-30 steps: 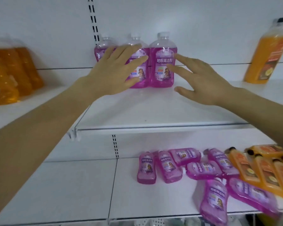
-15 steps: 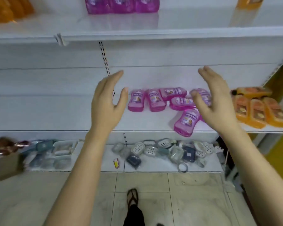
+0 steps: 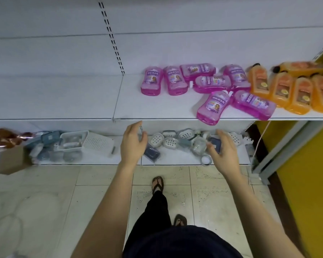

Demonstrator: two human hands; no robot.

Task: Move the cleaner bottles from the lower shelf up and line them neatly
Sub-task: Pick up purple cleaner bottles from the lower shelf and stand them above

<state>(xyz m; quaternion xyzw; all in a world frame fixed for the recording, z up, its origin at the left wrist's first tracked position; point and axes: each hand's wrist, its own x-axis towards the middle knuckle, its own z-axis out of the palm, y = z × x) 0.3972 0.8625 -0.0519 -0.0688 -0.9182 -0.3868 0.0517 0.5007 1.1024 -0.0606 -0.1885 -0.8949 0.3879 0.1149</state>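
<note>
Hands (image 3: 132,146) (image 3: 223,152) lowered below white shelf (image 3: 63,97), over tiled floor (image 3: 45,202).

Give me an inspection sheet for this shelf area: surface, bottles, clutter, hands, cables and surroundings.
Surface: white shelf, bottles bunched at its right end.
Job's things: seven pink cleaner bottles lying flat, jumbled; one overhangs the front edge.
Clutter: orange bottles lying to the right of them.
Hands: left hand and right hand open, holding nothing, in front of the bottom shelf.
Cables: thin pale cord hangs by the right upright.
Surroundings: soap dishes and plastic trays on the bottom shelf; tiled floor; yellow wall.
</note>
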